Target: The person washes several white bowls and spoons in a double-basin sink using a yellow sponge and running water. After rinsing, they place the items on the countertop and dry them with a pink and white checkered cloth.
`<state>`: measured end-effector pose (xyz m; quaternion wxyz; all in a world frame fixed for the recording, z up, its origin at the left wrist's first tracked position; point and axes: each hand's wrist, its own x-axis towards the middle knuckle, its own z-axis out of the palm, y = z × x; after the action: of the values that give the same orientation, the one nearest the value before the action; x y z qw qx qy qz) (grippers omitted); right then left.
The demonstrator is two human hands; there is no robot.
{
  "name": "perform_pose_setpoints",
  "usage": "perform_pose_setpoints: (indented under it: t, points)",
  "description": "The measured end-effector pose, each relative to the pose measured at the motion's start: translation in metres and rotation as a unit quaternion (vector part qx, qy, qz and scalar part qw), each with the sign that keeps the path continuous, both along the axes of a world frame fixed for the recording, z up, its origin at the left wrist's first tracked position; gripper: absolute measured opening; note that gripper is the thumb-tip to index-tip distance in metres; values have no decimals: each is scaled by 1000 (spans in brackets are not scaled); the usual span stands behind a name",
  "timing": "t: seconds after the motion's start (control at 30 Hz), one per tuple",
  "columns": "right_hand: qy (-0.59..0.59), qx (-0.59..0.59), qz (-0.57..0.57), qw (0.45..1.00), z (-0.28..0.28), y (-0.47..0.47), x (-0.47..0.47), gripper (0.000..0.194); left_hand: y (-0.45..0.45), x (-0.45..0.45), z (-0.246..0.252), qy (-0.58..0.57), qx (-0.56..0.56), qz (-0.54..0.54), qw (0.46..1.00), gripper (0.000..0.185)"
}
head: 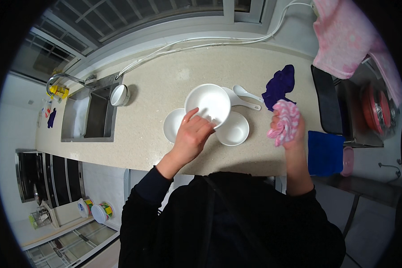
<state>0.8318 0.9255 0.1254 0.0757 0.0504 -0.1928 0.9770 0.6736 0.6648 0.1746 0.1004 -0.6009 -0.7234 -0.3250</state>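
Observation:
My left hand (194,135) grips the near rim of a white bowl (207,100), its inside facing up toward me. In my right hand (294,132) is a bunched pink-and-white cloth (284,122), held over the counter to the right. Below the gripped bowl, a white bowl (172,125) shows at the left, partly hidden by it and my hand. Another white bowl (233,130) sits to the right. Behind them lie a white ladle (246,103), its head partly covered by the held bowl, and a white spoon (244,92). A dark purple cloth (279,83) lies crumpled beyond my right hand.
A steel sink (102,117) with a tap (63,77) is at the left, with white stacked bowls (119,95) beside it. White cables (201,42) run along the counter's back. A blue cloth (325,152) and a black board (326,100) lie right; a pink towel (343,37) hangs above.

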Motion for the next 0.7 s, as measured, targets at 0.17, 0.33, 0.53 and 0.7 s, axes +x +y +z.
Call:
perform_pose_setpoints:
  t: [0.17,0.33,0.53,0.7]
  points:
    - [-89,9,-125,988,8,13,20,45,9,14,-21,-18,-49,-83,995,9]
    - [-151,-17,-147,977,-5,9,20,43,16,20,-34,-14,-70,-115,991,8]
    - [-212,-8,-162,964,10,-1,16,42,15,9,-36,4,-60,-41,997,8]
    - [-264,19,-130,956,13,-8,12,42,16,-30,-38,36,-45,86,995,6]
